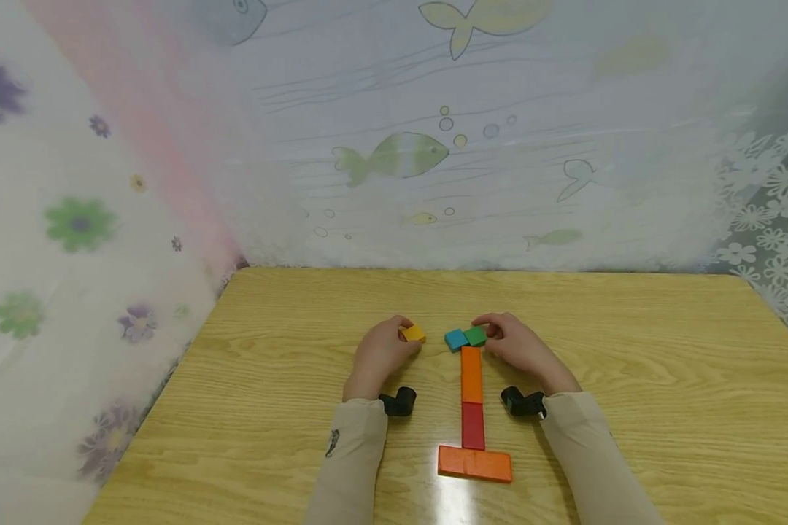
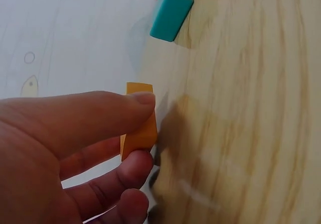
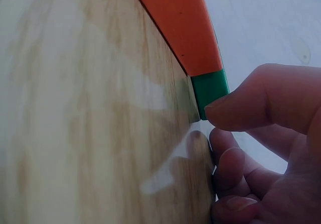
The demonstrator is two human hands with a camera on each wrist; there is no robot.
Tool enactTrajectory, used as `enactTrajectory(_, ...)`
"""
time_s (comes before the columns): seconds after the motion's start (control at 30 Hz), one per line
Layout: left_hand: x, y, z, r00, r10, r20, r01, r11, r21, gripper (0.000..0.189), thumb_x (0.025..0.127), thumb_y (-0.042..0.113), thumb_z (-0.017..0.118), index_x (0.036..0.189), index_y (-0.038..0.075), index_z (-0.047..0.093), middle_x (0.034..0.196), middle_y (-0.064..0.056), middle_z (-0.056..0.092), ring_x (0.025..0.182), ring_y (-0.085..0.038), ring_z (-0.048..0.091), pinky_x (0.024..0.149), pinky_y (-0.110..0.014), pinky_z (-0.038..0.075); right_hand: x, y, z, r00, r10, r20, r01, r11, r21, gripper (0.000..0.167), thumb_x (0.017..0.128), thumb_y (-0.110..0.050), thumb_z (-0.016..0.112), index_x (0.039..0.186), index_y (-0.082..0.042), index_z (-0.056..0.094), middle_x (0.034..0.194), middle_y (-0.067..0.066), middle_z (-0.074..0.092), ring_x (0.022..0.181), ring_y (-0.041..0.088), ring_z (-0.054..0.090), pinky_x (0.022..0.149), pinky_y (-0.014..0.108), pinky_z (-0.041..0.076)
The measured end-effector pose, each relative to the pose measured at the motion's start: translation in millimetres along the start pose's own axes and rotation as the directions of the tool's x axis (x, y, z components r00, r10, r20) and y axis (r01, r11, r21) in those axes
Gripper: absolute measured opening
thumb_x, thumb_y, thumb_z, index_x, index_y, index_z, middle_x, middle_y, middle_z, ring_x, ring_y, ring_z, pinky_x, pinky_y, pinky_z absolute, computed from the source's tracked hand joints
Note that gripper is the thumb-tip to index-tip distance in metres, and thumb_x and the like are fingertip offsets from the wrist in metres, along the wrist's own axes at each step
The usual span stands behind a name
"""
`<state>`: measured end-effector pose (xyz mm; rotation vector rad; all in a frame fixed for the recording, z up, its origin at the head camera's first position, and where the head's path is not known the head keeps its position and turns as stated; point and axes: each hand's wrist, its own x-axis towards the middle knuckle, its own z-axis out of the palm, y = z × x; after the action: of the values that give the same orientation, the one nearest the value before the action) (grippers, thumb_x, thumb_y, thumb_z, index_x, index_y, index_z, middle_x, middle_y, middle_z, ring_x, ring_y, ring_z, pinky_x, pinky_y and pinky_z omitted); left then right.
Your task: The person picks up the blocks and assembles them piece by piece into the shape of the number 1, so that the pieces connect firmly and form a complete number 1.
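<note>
My left hand (image 1: 382, 353) pinches a yellow block (image 1: 414, 334) between thumb and fingers, left of the other blocks. The left wrist view shows the thumb across this yellow block (image 2: 139, 133). My right hand (image 1: 517, 348) holds a small green block (image 1: 476, 336) at its right end, thumb on the near side. A blue block (image 1: 456, 340) lies against the green one on its left. Just below the pair, a long orange block (image 1: 471, 374) stands end to end with a red block (image 1: 473, 426). Under the red block, another orange block (image 1: 475, 464) lies crosswise.
The blocks lie on a wood-grain table (image 1: 269, 408). A sheet with printed fish (image 1: 407, 154) hangs behind its far edge, and a flowered sheet (image 1: 79, 292) is on the left. Black wrist devices (image 1: 403, 401) jut inward from both sleeves.
</note>
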<state>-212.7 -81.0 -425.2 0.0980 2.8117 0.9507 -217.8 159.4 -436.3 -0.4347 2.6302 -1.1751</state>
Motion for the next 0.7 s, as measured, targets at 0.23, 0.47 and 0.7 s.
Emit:
enactTrajectory(0.23,1.0,8.3,3.2,0.998,0.038,0.056,-0.039,0.999,0.015,0.041,0.080,0.033,0.065,0.115,0.015,0.056,0.075,0.003,0.054,0.065,-0.014,0.049,0.060,-0.029,0.039,0.4,0,0,1.000,-0.001,0.001,0.001,1.000,-0.002,0.039,0.083,-0.002,0.048,0.122,-0.005,0.051,0.102,0.012,0.049,0.084,0.024,0.043,0.071,0.036,0.036)
enactTrajectory(0.47,0.0,16.8,6.6,0.994,0.064,0.092,-0.069,0.996,0.049,0.041,0.079,0.034,0.066,0.115,0.016,0.057,0.075,0.004,0.053,0.065,-0.013,0.049,0.059,-0.027,0.040,0.7,0,-1,1.000,0.000,-0.004,0.000,1.000,-0.010,0.039,0.083,-0.002,0.048,0.122,-0.005,0.051,0.100,0.011,0.050,0.083,0.023,0.043,0.071,0.036,0.036)
enactTrajectory(0.7,-2.9,22.9,10.1,0.990,0.071,0.124,-0.081,0.994,0.073,0.039,0.079,0.034,0.065,0.114,0.017,0.057,0.077,0.004,0.054,0.066,-0.013,0.049,0.059,-0.028,0.040,0.9,1,-1,1.000,0.010,-0.005,-0.010,1.000,-0.011,0.039,0.083,-0.002,0.049,0.121,-0.006,0.052,0.100,0.011,0.050,0.082,0.023,0.044,0.071,0.036,0.036)
